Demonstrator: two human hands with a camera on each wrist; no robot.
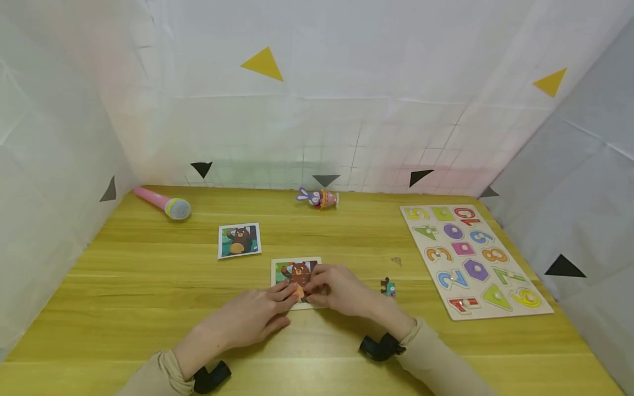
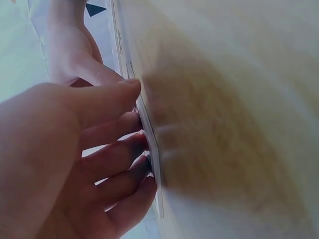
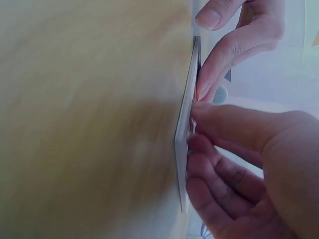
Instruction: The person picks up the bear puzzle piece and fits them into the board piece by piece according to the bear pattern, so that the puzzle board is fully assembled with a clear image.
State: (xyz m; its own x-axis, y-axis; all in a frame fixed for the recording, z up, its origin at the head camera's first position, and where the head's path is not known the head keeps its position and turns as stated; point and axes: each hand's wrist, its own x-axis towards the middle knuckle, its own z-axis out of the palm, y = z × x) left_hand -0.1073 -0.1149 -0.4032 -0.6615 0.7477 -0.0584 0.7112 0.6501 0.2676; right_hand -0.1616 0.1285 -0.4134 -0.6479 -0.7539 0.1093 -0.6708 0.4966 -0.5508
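A small bear jigsaw puzzle [image 1: 299, 268] lies in its pale tray [image 1: 275, 265] at the middle of the table. From the left, my left hand [image 1: 257, 313] rests its fairly straight fingertips on the puzzle's lower part, by the bear's orange belly. My right hand [image 1: 342, 290] has its fingers curled over the lower right of the tray, thumb and forefinger pinching a puzzle piece mostly hidden by them. Both wrist views show the tray edge-on, with the left fingers [image 2: 124, 149] and right thumb [image 3: 224, 119] at its face. One loose puzzle piece [image 1: 388, 287] lies right of the right hand.
A bear picture card [image 1: 239, 241] lies behind the left hand. Farther back are a pink toy microphone [image 1: 165, 204] and a purple rabbit toy [image 1: 319, 198]. A number-and-shape peg board [image 1: 475, 261] occupies the right side. White sheeting [image 1: 327, 99] stands around the table.
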